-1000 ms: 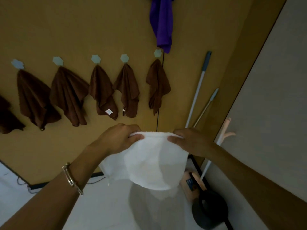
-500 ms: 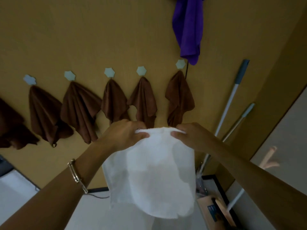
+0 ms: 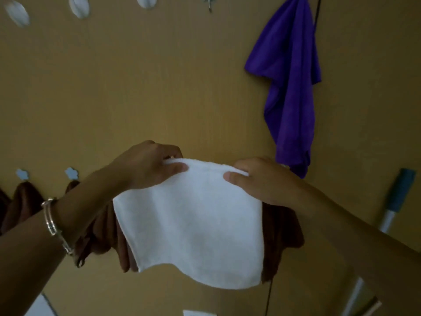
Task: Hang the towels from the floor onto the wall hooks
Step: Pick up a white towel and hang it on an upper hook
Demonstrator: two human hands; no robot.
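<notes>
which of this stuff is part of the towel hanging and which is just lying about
Job: white towel, pinched along its top edge by left hand and right hand; bare hooks up top; purple towel and brown towels, already hung.
Lying about: mop handle, far right; black cable.

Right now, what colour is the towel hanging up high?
Purple towel, seen clearly in the head view.

The tan wall carries hooks, a purple towel and brown towels.
</notes>
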